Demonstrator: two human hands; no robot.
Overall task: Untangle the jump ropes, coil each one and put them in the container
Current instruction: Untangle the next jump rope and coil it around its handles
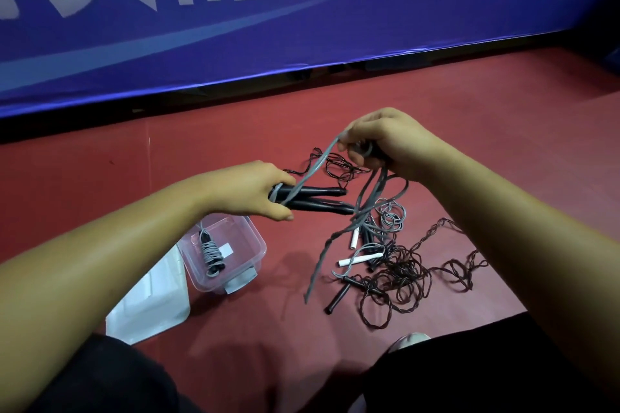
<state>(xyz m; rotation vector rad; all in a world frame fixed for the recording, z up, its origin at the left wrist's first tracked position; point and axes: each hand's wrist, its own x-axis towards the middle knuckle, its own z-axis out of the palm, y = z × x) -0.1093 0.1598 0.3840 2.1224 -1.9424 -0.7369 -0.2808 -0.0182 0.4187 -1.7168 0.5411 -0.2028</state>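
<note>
L hand: grips 2 black handles
R hand: pinches grey rope
Container: holds 1 coiled rope
Floor: tangled ropes near container

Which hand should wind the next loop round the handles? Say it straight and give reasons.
Right. The right hand holds the grey rope leading off the black handles; the left hand grips those handles, so it likely just steadies them.

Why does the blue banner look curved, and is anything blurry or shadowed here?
Head view: the wide lens bows the blue banner; the dangling grey rope looks motion-smeared; soft shadows fall on the red floor beside the clear container.
</note>
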